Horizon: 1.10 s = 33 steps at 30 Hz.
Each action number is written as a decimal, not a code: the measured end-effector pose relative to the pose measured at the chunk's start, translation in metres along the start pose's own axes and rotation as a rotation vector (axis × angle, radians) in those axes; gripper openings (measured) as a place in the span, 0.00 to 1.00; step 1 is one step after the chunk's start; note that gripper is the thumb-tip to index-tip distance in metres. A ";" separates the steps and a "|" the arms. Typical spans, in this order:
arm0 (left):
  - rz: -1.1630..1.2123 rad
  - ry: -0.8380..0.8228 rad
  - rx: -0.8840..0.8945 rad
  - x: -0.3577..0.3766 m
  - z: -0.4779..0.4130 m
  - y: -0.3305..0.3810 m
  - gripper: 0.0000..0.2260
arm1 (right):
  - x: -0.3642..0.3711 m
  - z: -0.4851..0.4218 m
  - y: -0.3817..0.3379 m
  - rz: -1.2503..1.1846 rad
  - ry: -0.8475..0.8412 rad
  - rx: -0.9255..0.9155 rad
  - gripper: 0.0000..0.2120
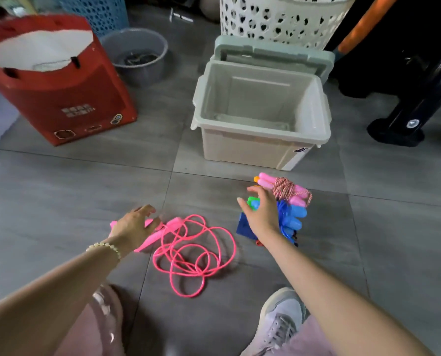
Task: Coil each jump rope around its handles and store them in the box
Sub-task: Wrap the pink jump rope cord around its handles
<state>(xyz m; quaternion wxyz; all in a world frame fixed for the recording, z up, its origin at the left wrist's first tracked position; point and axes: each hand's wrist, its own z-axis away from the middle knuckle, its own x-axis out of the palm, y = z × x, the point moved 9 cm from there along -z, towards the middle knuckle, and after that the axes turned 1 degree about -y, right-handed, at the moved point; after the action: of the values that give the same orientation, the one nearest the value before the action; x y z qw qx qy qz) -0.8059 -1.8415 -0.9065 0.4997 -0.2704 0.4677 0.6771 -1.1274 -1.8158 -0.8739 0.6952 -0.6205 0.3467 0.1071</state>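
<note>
Under left fingers [147,209], pink handles [149,239]

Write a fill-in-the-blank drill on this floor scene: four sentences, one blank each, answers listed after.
1. Inside, the beige plastic storage box is ___.
2. The loose pink plastic jump rope lies uncoiled on the grey tiled ___.
3. The left hand lies over that rope's pink ___.
4. The right hand hovers over a coiled rope whose handles are ___.

Answers: empty; floor; handles; blue.
</note>
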 end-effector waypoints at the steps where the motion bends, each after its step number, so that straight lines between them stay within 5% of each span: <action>1: 0.013 -0.008 -0.016 0.002 0.000 -0.012 0.17 | 0.027 0.005 0.000 -0.023 -0.080 0.051 0.14; 8: 0.035 -0.110 -0.008 0.032 -0.004 -0.064 0.22 | 0.186 0.055 0.020 -0.145 -0.539 0.484 0.10; 14: 0.024 -0.087 0.048 0.044 -0.027 -0.072 0.22 | 0.228 0.058 0.027 -0.131 -0.454 0.603 0.20; 22: 0.037 -0.136 0.014 0.054 -0.038 -0.079 0.14 | 0.233 0.053 0.032 -0.162 -0.361 0.728 0.19; 28: 0.219 -0.203 -0.093 0.063 -0.026 -0.077 0.11 | 0.218 0.048 0.016 -0.041 -0.512 0.589 0.14; 30: 0.320 -0.181 -0.051 0.049 -0.026 -0.060 0.11 | 0.211 0.040 0.002 0.089 -0.545 0.435 0.18; 33: 0.354 -0.204 0.072 0.013 -0.023 -0.017 0.07 | 0.199 0.030 -0.041 -0.022 -0.601 0.311 0.20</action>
<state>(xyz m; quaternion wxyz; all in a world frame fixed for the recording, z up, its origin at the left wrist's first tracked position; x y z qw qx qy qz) -0.7975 -1.8559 -0.9333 0.4269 -0.0959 0.4788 0.7611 -0.9464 -1.8525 -0.9644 0.8537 -0.4515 0.1316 0.2236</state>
